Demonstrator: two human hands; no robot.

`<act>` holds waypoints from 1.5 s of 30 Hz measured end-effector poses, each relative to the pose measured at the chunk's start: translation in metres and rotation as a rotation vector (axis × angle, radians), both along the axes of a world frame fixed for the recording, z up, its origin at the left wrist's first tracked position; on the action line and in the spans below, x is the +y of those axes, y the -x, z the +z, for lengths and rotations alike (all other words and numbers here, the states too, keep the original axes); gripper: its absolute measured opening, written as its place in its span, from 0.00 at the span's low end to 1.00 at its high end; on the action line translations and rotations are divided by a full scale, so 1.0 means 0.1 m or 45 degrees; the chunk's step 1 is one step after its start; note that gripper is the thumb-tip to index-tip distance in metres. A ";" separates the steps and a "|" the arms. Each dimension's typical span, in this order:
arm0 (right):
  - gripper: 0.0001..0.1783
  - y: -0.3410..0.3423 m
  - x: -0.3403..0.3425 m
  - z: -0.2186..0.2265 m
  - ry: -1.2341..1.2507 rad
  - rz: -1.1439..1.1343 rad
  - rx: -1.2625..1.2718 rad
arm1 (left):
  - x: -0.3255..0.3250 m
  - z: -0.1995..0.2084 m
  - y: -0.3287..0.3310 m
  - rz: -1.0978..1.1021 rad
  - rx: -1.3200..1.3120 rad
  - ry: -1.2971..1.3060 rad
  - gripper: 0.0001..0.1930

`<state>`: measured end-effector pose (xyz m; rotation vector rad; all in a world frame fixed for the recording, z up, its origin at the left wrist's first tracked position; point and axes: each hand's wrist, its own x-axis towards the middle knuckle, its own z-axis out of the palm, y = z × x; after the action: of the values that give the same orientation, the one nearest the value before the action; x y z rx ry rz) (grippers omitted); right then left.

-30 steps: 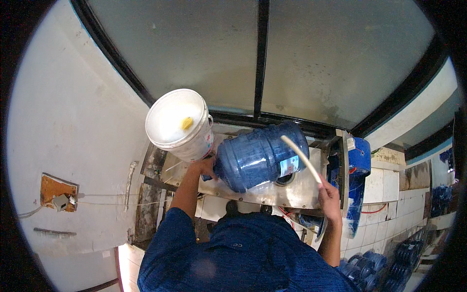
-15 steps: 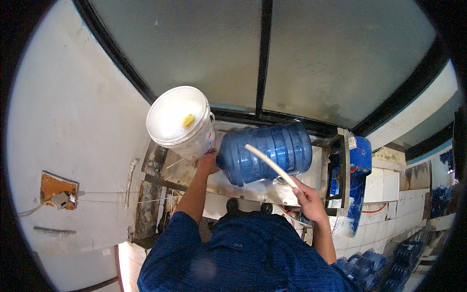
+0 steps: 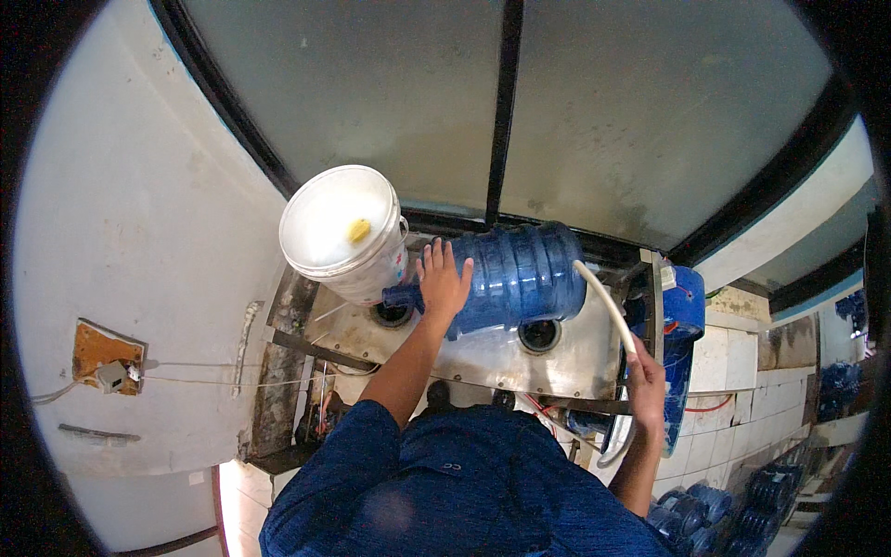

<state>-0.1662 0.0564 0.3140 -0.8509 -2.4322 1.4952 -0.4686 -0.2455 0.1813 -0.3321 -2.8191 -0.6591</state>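
Observation:
A large blue water bottle [image 3: 520, 277] lies on its side on the metal bench top [image 3: 483, 364], its neck pointing left toward the bucket. Fingers spread, my left hand [image 3: 445, 280] rests flat on the bottle near its shoulder. My right hand [image 3: 647, 381], to the right of the bench, is closed around a cream-coloured hose [image 3: 608, 302]. The hose curves up and left, and its free end is beside the bottle's base; whether it touches cannot be told. Left of the bottle stands a white bucket [image 3: 302, 243] with whitish foam and a yellow sponge [image 3: 359, 230] inside.
Two dark round openings, one by the bottle's neck [image 3: 392, 314] and one below its body [image 3: 539, 336], sit in the bench top. A frosted window [image 3: 399, 111] rises behind. A blue container [image 3: 685, 306] stands at right; several blue bottles [image 3: 691, 511] lie low right.
My left hand has gone from the bottle's neck to its upper side, and the bottle has turned slightly. My right hand has moved right and down, carrying the hose end to the bottle's base.

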 end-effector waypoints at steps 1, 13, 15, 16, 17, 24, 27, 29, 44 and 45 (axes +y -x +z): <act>0.24 0.07 -0.12 0.07 0.045 0.023 -0.038 | -0.02 -0.03 -0.03 -0.009 0.053 0.026 0.33; 0.24 0.52 -1.19 0.28 0.339 0.669 -0.085 | -0.36 -0.20 -0.13 -0.291 0.186 -0.315 0.27; 0.24 0.52 -1.14 0.28 0.333 0.590 -0.097 | -0.48 -0.15 -0.13 -0.359 0.106 -0.519 0.31; 0.24 0.52 -1.08 0.26 0.303 0.553 -0.086 | -0.51 -0.16 -0.16 -0.369 0.089 -0.599 0.33; 0.24 0.52 -1.04 0.23 0.275 0.519 -0.075 | -0.55 -0.18 -0.20 -0.378 0.073 -0.677 0.34; 0.23 0.30 -0.26 0.02 0.102 0.101 0.006 | -0.75 -0.47 -0.38 -0.396 -0.012 -0.815 0.46; 0.23 0.29 -0.19 0.10 0.000 -0.005 0.038 | -1.01 -0.50 -0.40 -0.519 -0.051 -0.476 0.55; 0.23 0.25 -0.08 -0.05 -0.019 -0.033 0.097 | -1.22 -0.58 -0.40 -0.511 -0.089 -0.257 0.63; 0.24 0.56 -0.98 0.17 0.334 0.659 -0.200 | -1.56 -1.02 0.18 -0.717 -0.875 0.508 0.44; 0.24 0.56 -0.98 0.17 0.314 0.646 -0.203 | -1.46 -0.79 0.13 -0.610 -0.733 0.509 0.39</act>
<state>-0.2217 -0.0420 0.3306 -0.4107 -2.7626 1.9989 -0.4813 -0.3918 0.1022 -1.0665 -3.4521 -0.2850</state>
